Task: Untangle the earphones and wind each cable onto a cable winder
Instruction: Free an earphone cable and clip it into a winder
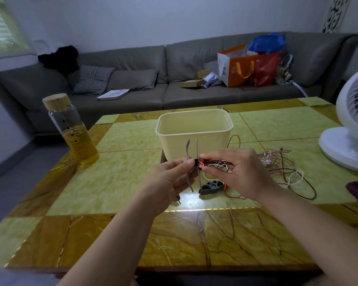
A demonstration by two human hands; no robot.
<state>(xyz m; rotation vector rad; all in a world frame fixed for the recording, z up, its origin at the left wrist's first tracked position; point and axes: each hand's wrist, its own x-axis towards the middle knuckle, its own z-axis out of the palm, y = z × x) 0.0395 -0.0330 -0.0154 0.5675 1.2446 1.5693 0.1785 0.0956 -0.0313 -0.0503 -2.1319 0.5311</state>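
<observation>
Pinching the grey cable winder (197, 146) with my left hand (170, 179), I grip the coiled earphones (217, 163) in my right hand's (241, 172) curled fingers, above the table (122, 178). Tangled cables (277, 161) lie on the table right of the tub (211, 141).

On the table (116, 178) a tub (174, 143) sits centre, bottle (73, 129) to its left, fan (353, 124) at right. Cables (277, 159) lie between tub and fan.

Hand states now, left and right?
Left hand: pinching the grey winder.
Right hand: holding the bundled earphones.
</observation>
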